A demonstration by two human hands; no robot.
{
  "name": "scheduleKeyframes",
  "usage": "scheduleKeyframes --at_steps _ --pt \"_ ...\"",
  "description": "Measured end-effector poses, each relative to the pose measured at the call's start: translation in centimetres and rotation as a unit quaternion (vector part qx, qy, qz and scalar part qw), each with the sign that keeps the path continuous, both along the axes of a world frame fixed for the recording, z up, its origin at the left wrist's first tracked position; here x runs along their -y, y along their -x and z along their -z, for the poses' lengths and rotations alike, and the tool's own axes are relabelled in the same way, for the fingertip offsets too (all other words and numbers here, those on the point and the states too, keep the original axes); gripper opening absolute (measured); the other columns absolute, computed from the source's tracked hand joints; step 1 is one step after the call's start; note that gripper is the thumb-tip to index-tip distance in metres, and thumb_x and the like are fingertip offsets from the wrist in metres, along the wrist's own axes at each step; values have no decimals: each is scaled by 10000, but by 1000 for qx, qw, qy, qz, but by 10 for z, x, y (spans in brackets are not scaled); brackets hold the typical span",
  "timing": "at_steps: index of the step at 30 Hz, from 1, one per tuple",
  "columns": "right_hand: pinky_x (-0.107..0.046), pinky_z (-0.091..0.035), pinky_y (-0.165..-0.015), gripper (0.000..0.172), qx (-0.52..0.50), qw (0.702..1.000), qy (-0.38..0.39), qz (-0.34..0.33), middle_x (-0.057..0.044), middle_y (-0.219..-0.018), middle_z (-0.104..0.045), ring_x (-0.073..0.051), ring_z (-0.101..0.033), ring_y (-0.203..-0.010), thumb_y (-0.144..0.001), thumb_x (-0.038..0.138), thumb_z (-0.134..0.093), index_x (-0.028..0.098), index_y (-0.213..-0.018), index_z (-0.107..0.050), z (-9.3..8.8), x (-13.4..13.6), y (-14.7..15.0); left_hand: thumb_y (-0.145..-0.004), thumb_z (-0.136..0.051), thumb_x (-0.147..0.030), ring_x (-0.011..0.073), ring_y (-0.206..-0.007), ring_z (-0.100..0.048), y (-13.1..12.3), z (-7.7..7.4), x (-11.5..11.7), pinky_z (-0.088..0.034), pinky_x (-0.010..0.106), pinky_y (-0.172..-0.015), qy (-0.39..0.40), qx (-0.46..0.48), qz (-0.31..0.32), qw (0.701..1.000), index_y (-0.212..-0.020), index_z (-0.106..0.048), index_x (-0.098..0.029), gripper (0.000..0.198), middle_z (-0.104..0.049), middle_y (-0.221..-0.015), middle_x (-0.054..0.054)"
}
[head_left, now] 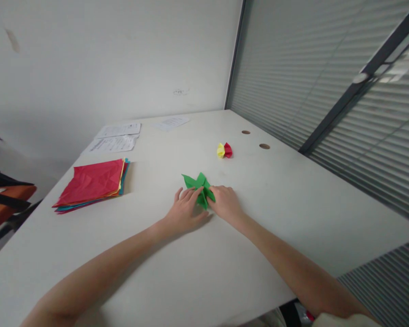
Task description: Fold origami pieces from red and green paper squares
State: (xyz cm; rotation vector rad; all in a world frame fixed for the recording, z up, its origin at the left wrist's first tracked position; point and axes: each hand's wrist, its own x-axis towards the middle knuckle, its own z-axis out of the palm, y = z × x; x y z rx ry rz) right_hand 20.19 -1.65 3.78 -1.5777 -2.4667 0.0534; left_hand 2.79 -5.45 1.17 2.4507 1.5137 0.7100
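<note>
A green origami piece (198, 181) with several pointed flaps lies on the white table in front of me. My left hand (187, 211) is at its lower left, fingers apart, with a fingertip resting on the paper near the middle. From the right, my right hand (225, 202) pinches one of the right-hand flaps between thumb and fingers. The fingers hide part of the lower flaps. Beyond my hands sits a small folded paper piece (224, 151), yellow on one side and red on the other.
A stack of coloured paper sheets (95, 181), red on top, lies to the left. Printed sheets (116, 137) are at the far left, another printed page (172, 123) at the back. Two round holes (264, 146) pierce the table (177, 281) near the blinds (293, 68).
</note>
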Motion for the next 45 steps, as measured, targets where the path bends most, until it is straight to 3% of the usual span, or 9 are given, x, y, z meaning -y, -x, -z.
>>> scheduleKeyframes --at_steps 6,9,14,20,25,29,36,45 --pt "-319 -371 -754 91 -4 1000 -6 -28 -79 -881 -725 -223 -658 -862 -883 230 -554 189 -919 -627 2 13 10 -847 -565 -387 277 -1166 -549 -2 -6 -6 -404 480 -1028 46 114 -51 991 -1358 -424 -168 574 -615 -1215 134" --pt "-317 -377 -743 86 0 999 1 -40 -81 -884 -730 -227 -667 -852 -874 212 -560 189 -930 -622 3 18 15 -808 -573 -297 257 -1101 -579 0 -2 -12 -441 437 -998 63 155 -54 985 -1295 -489 -145 517 -638 -1137 120" --pt "-287 -384 -661 124 1 999 31 -10 -51 -917 -735 -213 -680 -817 -917 304 -532 218 -985 -591 0 15 13 -720 -553 -163 238 -1052 -608 0 -6 -12 -482 397 -944 82 109 -61 989 -1228 -546 -196 509 -650 -1133 86" --pt "-269 -399 -674 116 0 998 48 -52 -49 -944 -730 -198 -683 -845 -931 211 -490 223 -1001 -581 -5 24 14 -734 -540 -155 249 -1019 -639 1 -22 -7 -493 396 -899 105 -14 -80 991 -1156 -590 -226 430 -655 -1116 62" --pt "-280 -428 -661 149 25 998 41 -49 -76 -955 -727 -224 -694 -842 -921 239 -513 192 -1046 -578 -7 27 17 -763 -518 -138 251 -905 -655 -3 -21 -4 -510 383 -808 99 -75 -75 989 -1075 -639 -204 341 -650 -1042 83" --pt "-302 -437 -677 168 89 995 28 -33 -115 -881 -726 -236 -698 -810 -933 183 -450 168 -967 -614 -11 25 14 -788 -520 -152 273 -906 -636 -9 -23 2 -499 426 -814 71 -106 -55 990 -1068 -646 -199 311 -633 -1057 108" --pt "-352 -408 -782 160 73 996 -12 -52 -125 -890 -724 -240 -682 -843 -930 178 -460 157 -922 -619 -13 27 19 -798 -531 -185 262 -919 -633 -11 -16 -1 -504 390 -811 72 -57 -61 994 -940 -611 -182 164 -645 -974 102" --pt "-337 -403 -722 207 74 994 -10 -77 -109 -937 -724 -232 -678 -856 -936 120 -417 173 -1046 -584 -14 31 20 -787 -526 -172 230 -753 -674 -9 -8 -5 -483 312 -651 129 13 -80 988 -1029 -560 -205 247 -694 -801 50"
